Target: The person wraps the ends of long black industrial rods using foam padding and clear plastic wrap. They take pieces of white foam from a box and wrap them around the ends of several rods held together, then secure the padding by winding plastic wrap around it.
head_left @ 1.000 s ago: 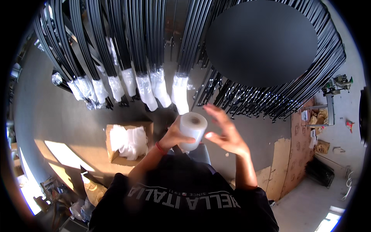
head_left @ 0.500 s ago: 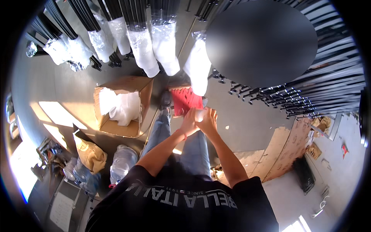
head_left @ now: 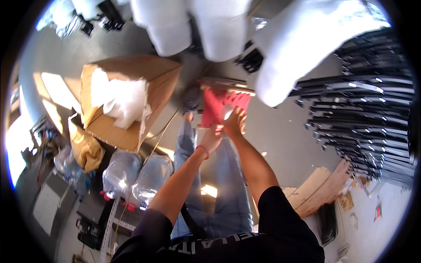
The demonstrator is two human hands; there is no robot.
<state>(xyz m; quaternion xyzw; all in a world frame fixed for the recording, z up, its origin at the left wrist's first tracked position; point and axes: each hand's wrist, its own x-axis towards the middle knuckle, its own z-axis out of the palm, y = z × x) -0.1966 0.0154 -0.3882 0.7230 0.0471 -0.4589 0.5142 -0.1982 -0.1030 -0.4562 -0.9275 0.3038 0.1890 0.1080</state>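
Both my hands meet over a low stool with a red seat (head_left: pixel 213 103), between my knees and the wrapped bundles. My right hand (head_left: pixel 234 122) is closed round a small white piece (head_left: pixel 227 113), partly hidden by the fingers; its kind cannot be made out. My left hand (head_left: pixel 212 139), with a red band at the wrist, is bent in beside the right one. Its fingers look closed, and what they hold is hidden. Just beyond the right hand hangs a large white-wrapped bundle end (head_left: pixel 289 61).
At the left stands an open cardboard box (head_left: pixel 160 81) holding white sheeting (head_left: pixel 120 98). Large clear plastic bottles (head_left: pixel 123 168) lie nearer, beside a brown paper sack (head_left: pixel 85 149). More white-wrapped ends (head_left: pixel 219 26) hang ahead. Stacked black metal frames (head_left: pixel 364 114) fill the right.
The view has shifted and tipped; wrapped bundles look larger and nearer, and the black disc is out of sight. My right hand has moved farther forward over the red seat than my left.
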